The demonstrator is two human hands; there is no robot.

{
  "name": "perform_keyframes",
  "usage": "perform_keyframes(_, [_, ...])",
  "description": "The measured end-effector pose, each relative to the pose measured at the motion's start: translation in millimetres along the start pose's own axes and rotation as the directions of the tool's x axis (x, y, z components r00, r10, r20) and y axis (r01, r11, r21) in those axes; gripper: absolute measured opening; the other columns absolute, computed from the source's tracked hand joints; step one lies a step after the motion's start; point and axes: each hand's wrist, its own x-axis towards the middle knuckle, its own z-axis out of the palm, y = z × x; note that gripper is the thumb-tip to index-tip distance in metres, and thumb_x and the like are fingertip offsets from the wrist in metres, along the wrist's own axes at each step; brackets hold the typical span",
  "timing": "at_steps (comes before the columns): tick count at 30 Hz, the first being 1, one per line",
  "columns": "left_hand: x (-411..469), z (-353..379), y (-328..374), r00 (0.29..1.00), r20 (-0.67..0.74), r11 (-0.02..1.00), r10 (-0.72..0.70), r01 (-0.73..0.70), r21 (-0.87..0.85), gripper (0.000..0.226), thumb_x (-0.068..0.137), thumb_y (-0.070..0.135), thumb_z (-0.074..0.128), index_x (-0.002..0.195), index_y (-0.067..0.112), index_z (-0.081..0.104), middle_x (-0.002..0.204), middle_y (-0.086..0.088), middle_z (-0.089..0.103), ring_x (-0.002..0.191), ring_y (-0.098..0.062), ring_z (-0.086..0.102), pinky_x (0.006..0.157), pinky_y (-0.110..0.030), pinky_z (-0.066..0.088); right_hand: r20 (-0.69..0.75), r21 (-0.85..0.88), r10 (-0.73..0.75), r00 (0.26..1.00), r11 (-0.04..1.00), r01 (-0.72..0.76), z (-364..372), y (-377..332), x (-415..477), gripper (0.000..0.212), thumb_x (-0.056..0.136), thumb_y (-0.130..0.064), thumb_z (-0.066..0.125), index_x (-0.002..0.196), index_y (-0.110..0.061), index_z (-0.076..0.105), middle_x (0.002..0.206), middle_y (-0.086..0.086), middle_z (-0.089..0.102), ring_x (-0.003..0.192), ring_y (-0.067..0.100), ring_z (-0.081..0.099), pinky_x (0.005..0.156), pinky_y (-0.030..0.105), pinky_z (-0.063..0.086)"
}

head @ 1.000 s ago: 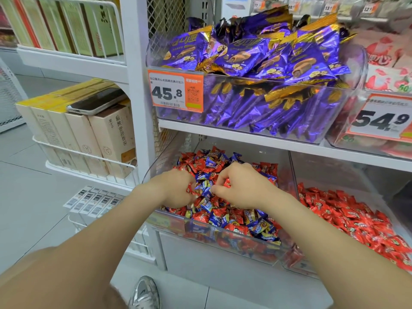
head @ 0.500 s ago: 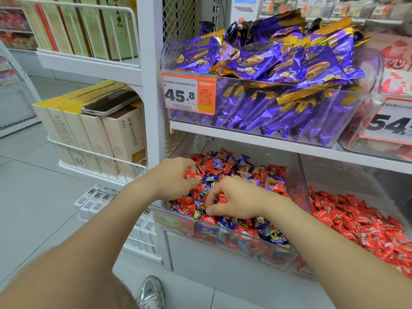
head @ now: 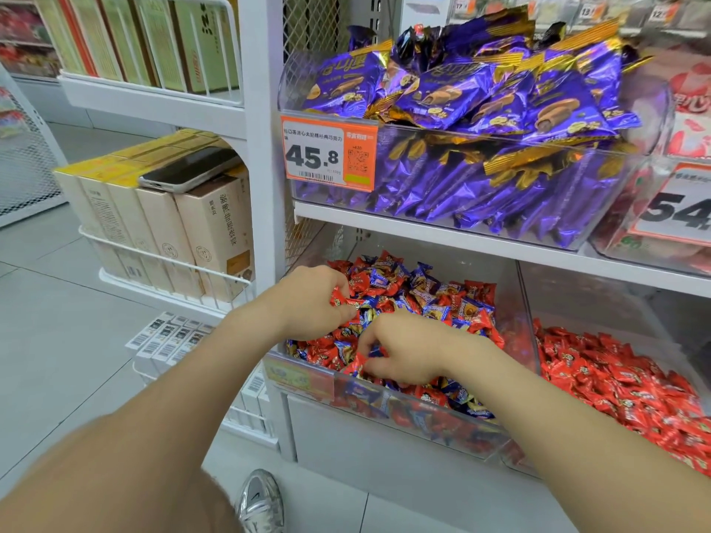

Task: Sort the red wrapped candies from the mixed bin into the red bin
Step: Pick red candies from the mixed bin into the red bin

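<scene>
While in mixed bin [head: 423, 419], gripping red candy [head: 340, 300] with left hand [head: 307, 303]. Pinching another with right hand [head: 408, 352], left of red bin [head: 577, 302].

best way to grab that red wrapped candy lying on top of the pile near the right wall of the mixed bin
Pinch the red wrapped candy by its flat crimped end, coming from above and the front: it lies loose atop the pile in the clear plastic mixed bin, with the white shelf close overhead. The right hand is nearest.
</scene>
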Motion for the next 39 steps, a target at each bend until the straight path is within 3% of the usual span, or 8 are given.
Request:
perform_keyframes(7, [-2,1,5,1.0,-0.01,0.999,-0.016,0.016,0.041,0.022,0.099,0.046,0.065,0.107,0.026,0.062,0.073,0.016,0.045,0.066,-0.009,0.049,0.062,-0.031,0.034,-0.111,0.432,0.162,0.981,0.896,-0.099,-26,7,-33,0.023,0.104,-0.034,0.066,0.087,-0.02,0.073,0.059,0.001,0.07,0.042,0.017,0.06,0.046,0.022,0.045])
perform_keyframes(12, [0,4,15,0.999,0.005,0.989,-0.031,0.032,-0.145,0.02,0.096,0.05,0.067,0.093,0.03,0.062,0.076,0.006,0.071,0.068,-0.007,0.065,0.064,-0.03,0.047,-0.082,0.754,0.372,0.925,0.629,-0.186,-30,11,-59,0.021,0.101,-0.04,0.069,0.098,-0.023,0.079,0.06,0.003,0.062,0.04,0.014,0.042,0.041,0.019,0.03])
perform_keyframes(15, [0,10,33,0.997,0.055,0.916,-0.053,0.07,-0.395,0.02,0.099,0.041,0.067,0.093,0.022,0.065,0.074,0.001,0.075,0.045,-0.002,0.053,0.049,-0.022,0.04,0.043,0.872,0.431,0.902,0.423,-0.244,-23,15,-62,0.019,0.101,-0.039,0.069,0.103,-0.022,0.078,0.061,0.001,0.057,0.04,0.01,0.037,0.038,0.016,0.024])
perform_keyframes(19, [3,17,55,0.981,0.134,0.789,-0.141,0.193,-0.584,0.021,0.102,0.038,0.064,0.096,0.018,0.06,0.073,-0.001,0.069,0.055,-0.016,0.047,0.044,-0.023,0.037,0.111,0.94,0.442,0.89,0.244,-0.239,-17,26,-63,0.016,0.106,-0.032,0.064,0.116,-0.02,0.069,0.064,0.002,0.054,0.041,0.008,0.033,0.034,0.014,0.022])
perform_keyframes(26, [9,28,90,0.993,0.091,0.738,-0.071,0.113,-0.665,0.024,0.103,0.04,0.062,0.1,0.016,0.059,0.074,0.001,0.068,0.053,-0.013,0.049,0.046,-0.025,0.039,-0.053,0.948,0.46,0.886,0.302,-0.1,-22,36,-91,0.021,0.11,-0.03,0.052,0.095,-0.021,0.064,0.067,0.007,0.054,0.042,0.012,0.035,0.04,0.018,0.024])
perform_keyframes(31, [12,29,115,0.997,0.075,0.711,0.005,0.049,-0.701,0.024,0.1,0.041,0.066,0.095,0.018,0.062,0.073,0.0,0.069,0.051,-0.013,0.047,0.045,-0.024,0.036,-0.273,0.845,0.533,0.801,0.53,-0.065,-33,42,-133,0.025,0.109,-0.033,0.055,0.094,-0.017,0.067,0.057,0.006,0.057,0.038,0.014,0.039,0.041,0.019,0.029])
perform_keyframes(36, [10,44,150,0.975,-0.118,0.807,0.188,-0.222,-0.548,0.022,0.099,0.043,0.068,0.088,0.024,0.064,0.068,0.003,0.071,0.051,-0.009,0.052,0.052,-0.025,0.041,-0.373,0.8,0.588,0.717,0.596,-0.073,-30,80,-174,0.024,0.109,-0.035,0.055,0.099,-0.019,0.069,0.058,0.004,0.062,0.044,0.015,0.047,0.045,0.024,0.04])
perform_keyframes(39, [7,55,174,0.924,-0.183,0.825,0.335,-0.382,-0.417,0.02,0.099,0.045,0.065,0.088,0.029,0.061,0.066,0.008,0.067,0.054,-0.004,0.053,0.057,-0.026,0.042,-0.556,0.477,0.497,0.666,0.847,-0.234,-18,115,-196,0.013,0.108,-0.039,0.055,0.105,-0.03,0.064,0.066,-0.004,0.07,0.055,0.012,0.064,0.06,0.029,0.047])
